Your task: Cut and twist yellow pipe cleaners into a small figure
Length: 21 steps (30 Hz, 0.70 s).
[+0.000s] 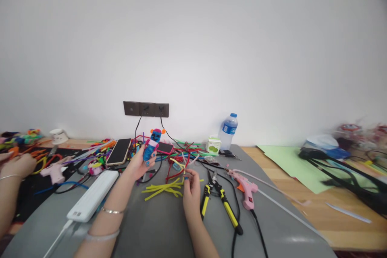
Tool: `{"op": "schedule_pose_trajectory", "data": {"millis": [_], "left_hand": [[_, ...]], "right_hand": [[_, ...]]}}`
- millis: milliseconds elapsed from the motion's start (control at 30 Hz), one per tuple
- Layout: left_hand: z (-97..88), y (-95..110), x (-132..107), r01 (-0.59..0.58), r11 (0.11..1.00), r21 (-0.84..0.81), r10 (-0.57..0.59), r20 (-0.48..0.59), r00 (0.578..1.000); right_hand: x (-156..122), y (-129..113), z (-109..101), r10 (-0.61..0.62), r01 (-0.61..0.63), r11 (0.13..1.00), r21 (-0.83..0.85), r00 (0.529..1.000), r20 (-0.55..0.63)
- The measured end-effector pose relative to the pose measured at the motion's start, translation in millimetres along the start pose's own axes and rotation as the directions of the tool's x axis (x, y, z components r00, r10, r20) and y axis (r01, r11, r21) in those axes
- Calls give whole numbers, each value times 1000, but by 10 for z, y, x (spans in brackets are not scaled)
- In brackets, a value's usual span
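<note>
My left hand (pixel 139 163) is closed around a small blue and pink pipe-cleaner figure (pixel 152 144) with orange ears, holding it upright above the grey mat (pixel 157 225). My right hand (pixel 191 192) rests on the mat with its fingers curled, fingertips at a pile of yellow pipe-cleaner pieces (pixel 165 188) and red ones (pixel 177 169). Whether it pinches a piece I cannot make out. Bracelets circle my left wrist.
Yellow-handled pliers (pixel 222 201) and a pink glue gun (pixel 246 190) lie right of my right hand. A white power strip (pixel 93 195), two phones (pixel 119 151), a water bottle (pixel 229 130) and tangled pipe cleaners surround. Another person's hand (pixel 16 165) works at far left.
</note>
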<state>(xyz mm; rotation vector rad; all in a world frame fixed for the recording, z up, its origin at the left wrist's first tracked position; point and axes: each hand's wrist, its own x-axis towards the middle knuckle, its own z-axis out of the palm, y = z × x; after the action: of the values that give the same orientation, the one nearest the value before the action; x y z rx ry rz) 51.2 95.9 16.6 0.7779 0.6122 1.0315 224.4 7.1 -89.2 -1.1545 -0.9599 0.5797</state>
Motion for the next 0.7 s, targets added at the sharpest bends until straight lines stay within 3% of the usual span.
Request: {"op": "schedule_pose_trajectory", "data": {"millis": [233,367,533,700], "left_hand": [[56,-78,117,-81,987,-140,84,16,996],[-2,-107,173,-112,984,-138,111,-19,994],[-173,-91,331,-151,988,-23,149,-85,985],[-392,-16,637,-36,976,216,78,-188,979]], "right_hand": [[-7,12,-2,3,-3,1000,25,1000,-1],[-7,28,-3,-1,1,1000,29,1000,-16],[-3,25,2,-7,8,999,49,1000,-14],[-2,-5,-7,-22,23,999,24,1000,-16]]}}
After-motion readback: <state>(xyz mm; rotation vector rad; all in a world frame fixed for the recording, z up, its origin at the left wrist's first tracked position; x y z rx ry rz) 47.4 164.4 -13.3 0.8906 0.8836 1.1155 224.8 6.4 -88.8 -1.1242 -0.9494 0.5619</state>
